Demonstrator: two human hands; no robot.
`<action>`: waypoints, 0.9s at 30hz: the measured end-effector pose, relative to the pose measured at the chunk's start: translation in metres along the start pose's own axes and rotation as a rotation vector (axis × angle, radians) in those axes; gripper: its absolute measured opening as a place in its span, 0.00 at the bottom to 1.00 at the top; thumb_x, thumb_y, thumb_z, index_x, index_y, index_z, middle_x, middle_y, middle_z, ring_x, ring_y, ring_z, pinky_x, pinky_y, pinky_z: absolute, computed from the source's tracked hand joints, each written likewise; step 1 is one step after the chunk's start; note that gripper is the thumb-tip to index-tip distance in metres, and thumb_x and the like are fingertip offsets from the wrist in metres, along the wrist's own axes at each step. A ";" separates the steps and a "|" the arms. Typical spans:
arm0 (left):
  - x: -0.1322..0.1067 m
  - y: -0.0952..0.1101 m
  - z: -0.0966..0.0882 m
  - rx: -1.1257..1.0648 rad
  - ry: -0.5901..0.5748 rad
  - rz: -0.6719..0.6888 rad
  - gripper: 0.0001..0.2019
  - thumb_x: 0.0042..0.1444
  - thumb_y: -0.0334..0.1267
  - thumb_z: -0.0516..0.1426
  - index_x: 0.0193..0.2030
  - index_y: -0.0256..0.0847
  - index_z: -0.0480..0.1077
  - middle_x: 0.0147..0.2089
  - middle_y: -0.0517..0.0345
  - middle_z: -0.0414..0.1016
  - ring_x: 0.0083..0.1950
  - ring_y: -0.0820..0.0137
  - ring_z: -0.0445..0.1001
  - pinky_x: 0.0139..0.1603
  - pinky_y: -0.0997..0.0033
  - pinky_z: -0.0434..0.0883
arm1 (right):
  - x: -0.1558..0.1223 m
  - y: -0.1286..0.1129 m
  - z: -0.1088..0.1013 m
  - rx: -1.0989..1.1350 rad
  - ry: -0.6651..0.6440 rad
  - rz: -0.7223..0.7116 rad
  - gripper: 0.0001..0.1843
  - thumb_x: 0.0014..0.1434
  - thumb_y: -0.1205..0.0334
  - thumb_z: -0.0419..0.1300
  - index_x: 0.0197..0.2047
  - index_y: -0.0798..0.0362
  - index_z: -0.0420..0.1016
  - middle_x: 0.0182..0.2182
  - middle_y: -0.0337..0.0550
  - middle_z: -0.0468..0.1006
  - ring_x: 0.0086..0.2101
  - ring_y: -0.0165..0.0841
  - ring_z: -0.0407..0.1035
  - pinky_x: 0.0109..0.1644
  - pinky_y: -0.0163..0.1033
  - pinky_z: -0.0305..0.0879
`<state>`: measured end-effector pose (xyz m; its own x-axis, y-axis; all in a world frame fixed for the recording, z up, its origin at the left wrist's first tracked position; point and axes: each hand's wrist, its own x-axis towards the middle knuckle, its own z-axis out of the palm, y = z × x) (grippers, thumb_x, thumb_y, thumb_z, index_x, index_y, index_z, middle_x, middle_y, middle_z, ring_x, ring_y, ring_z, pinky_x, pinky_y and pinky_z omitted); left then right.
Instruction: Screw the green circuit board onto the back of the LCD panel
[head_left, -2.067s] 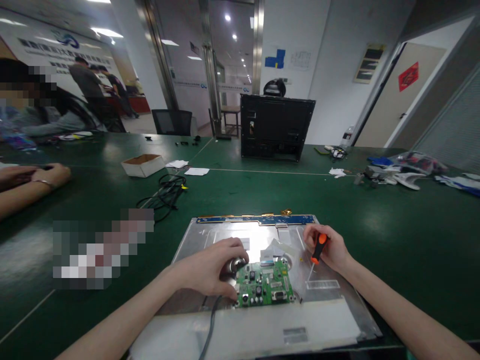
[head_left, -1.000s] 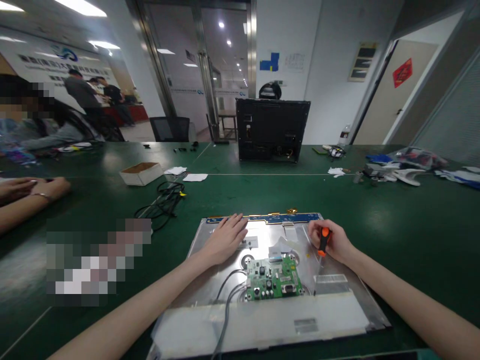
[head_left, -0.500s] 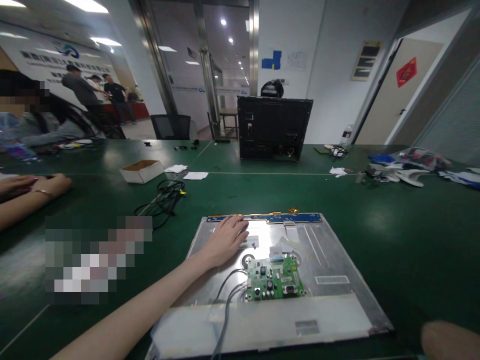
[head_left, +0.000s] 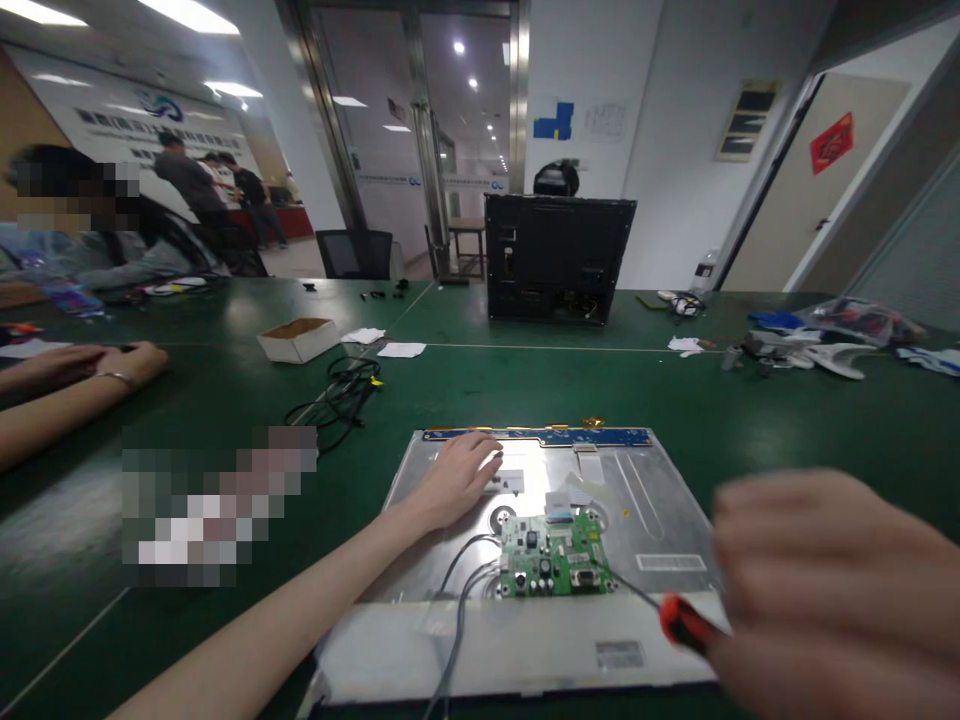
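Observation:
A silver metal monitor back panel (head_left: 660, 500) lies flat on the green table in front of me. A small green circuit board (head_left: 553, 568) sits on its near middle, with grey cables (head_left: 457, 600) running off toward me. My left hand (head_left: 457, 480) rests flat and open on the panel's far left part, just left of a white label. My right hand (head_left: 832, 590) is large and blurred close to the camera at the lower right, closed round an orange-handled screwdriver (head_left: 679, 620) whose thin shaft points toward the board.
A black monitor housing (head_left: 559, 258) stands upright at the far middle of the table. A cardboard box (head_left: 298, 340) and a black cable bundle (head_left: 341, 392) lie far left. Another person's arms (head_left: 71, 385) rest on the table at left. Loose parts (head_left: 806, 350) sit far right.
My right hand left the panel with the screwdriver, dropped out of view, and now is back, close to the camera at lower right. My left hand moved from the board to the panel's far left and stays there.

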<state>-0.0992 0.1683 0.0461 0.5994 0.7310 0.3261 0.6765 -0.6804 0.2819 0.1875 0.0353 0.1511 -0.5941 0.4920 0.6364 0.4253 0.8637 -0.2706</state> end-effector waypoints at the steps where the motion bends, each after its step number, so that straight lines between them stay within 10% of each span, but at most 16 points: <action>1: 0.000 0.001 -0.001 -0.017 0.001 -0.007 0.15 0.67 0.39 0.44 0.46 0.38 0.70 0.48 0.48 0.72 0.50 0.60 0.68 0.52 0.58 0.65 | 0.021 0.010 0.002 0.095 0.055 0.073 0.08 0.59 0.56 0.57 0.32 0.43 0.77 0.27 0.40 0.76 0.28 0.33 0.71 0.28 0.37 0.67; 5: 0.000 0.003 -0.008 -0.096 -0.008 -0.023 0.15 0.67 0.39 0.45 0.39 0.38 0.71 0.40 0.50 0.73 0.43 0.62 0.70 0.46 0.62 0.66 | 0.073 0.067 0.041 0.746 0.192 0.607 0.20 0.50 0.45 0.62 0.18 0.52 0.72 0.15 0.37 0.68 0.17 0.26 0.61 0.18 0.32 0.54; 9: -0.001 0.005 -0.013 -0.151 -0.054 -0.006 0.13 0.65 0.37 0.48 0.37 0.38 0.72 0.37 0.52 0.72 0.41 0.64 0.70 0.43 0.66 0.66 | 0.074 0.115 0.092 0.882 0.226 0.790 0.30 0.53 0.34 0.53 0.17 0.53 0.68 0.11 0.36 0.63 0.13 0.25 0.55 0.14 0.31 0.46; 27: -0.001 0.004 -0.012 -0.197 -0.105 -0.009 0.04 0.55 0.30 0.57 0.36 0.38 0.72 0.33 0.56 0.73 0.35 0.67 0.70 0.37 0.70 0.65 | 0.045 0.137 0.128 1.188 0.186 1.062 0.28 0.51 0.36 0.61 0.23 0.55 0.73 0.15 0.40 0.72 0.14 0.25 0.60 0.14 0.30 0.50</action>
<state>-0.1023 0.1640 0.0571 0.6416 0.7318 0.2297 0.5920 -0.6629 0.4583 0.1320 0.1894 0.0501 -0.2647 0.9531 -0.1465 -0.2272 -0.2093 -0.9511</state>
